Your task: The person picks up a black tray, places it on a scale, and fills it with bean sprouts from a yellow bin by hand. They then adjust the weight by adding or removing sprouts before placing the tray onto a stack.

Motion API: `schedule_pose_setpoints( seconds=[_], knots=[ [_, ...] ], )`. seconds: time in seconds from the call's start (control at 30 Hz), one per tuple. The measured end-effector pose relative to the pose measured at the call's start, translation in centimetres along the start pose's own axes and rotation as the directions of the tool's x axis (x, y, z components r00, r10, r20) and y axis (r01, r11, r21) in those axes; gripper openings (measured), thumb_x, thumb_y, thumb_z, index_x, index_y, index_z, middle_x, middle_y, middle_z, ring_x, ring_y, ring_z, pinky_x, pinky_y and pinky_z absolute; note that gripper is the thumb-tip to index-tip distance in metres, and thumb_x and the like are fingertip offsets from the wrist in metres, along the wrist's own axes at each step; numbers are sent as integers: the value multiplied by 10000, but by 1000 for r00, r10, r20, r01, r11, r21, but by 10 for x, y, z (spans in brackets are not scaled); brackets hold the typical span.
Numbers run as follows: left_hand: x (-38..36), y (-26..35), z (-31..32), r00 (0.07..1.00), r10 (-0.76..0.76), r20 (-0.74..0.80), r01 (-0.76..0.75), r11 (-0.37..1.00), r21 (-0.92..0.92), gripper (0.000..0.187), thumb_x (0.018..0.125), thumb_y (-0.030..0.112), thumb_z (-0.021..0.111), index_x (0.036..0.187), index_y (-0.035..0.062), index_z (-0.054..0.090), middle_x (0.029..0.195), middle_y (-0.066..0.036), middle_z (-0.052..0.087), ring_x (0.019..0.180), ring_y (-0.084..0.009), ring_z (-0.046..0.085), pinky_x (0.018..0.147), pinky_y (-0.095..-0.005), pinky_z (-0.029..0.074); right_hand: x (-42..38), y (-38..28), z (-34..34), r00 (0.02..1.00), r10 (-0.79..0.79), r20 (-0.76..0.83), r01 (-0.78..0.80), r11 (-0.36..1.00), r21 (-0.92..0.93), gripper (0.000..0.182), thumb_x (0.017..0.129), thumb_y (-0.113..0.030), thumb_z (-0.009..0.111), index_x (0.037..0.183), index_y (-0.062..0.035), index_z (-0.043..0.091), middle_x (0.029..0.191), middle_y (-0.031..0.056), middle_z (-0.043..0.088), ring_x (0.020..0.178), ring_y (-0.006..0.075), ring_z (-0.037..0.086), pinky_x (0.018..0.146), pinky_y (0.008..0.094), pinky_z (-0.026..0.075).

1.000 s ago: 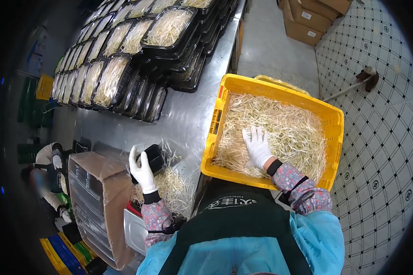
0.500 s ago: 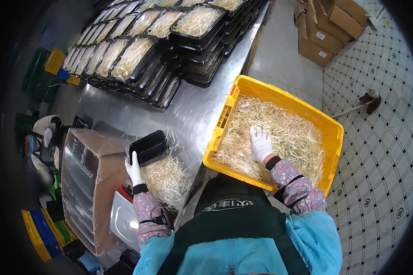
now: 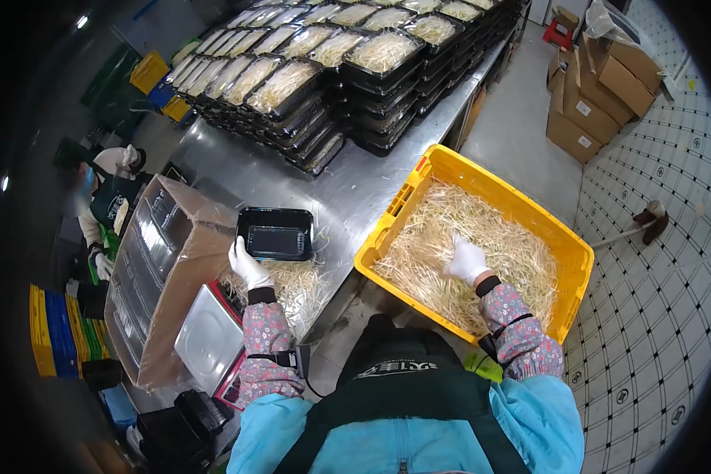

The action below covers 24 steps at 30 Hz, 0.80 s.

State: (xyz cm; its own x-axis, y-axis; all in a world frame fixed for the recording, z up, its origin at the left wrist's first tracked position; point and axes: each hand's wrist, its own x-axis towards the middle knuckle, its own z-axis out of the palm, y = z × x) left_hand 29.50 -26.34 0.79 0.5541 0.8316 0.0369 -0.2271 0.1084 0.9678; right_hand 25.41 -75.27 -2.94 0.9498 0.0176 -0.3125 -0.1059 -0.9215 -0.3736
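My left hand [image 3: 249,265], in a white glove, grips the near left edge of a black plastic tray [image 3: 276,235]. The tray is tilted so its bare inside faces me. Below it a loose pile of bean sprouts [image 3: 296,296] lies on the metal table. Over to the right, my gloved right hand [image 3: 468,261] is down among the bean sprouts [image 3: 502,245] in a yellow crate [image 3: 573,296]. Its fingers are curled in around some sprouts, and their tips are partly hidden.
Stacked sprout-filled trays [image 3: 379,55] cover the back of the metal table [image 3: 347,186]. A cardboard box [image 3: 154,316] of black trays and a scale [image 3: 209,336] stand left. Brown cartons [image 3: 600,95] sit back right. Another person [image 3: 110,193] works at far left.
My right hand has gone from spread on the sprouts to curled in them, a little to the right. The tray in my left hand has turned to face me more. My view has shifted.
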Motion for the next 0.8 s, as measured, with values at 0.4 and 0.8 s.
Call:
schedule_pose_setpoints(
  seconds=[0.4,0.8],
  knots=[
    [-161,112,72,315,738,596,-949,239,205,544,926,176,622,1434,49,476,1519,-222,370,1399,-440,340,1147,-521,287,-7,-159,-68,780,-604,-164,509,765,-396,766,665,-217,745,1342,41,499,931,168,643,874,317,662,742,423,536],
    [-51,88,-188,985,123,117,-125,992,9,423,1048,160,497,1435,-7,459,1430,-133,513,1323,-220,471,1132,-343,347,-90,-501,56,187,-982,-14,964,187,-188,651,665,-214,757,1250,-15,552,1014,172,647,927,343,639,805,439,522]
  ],
)
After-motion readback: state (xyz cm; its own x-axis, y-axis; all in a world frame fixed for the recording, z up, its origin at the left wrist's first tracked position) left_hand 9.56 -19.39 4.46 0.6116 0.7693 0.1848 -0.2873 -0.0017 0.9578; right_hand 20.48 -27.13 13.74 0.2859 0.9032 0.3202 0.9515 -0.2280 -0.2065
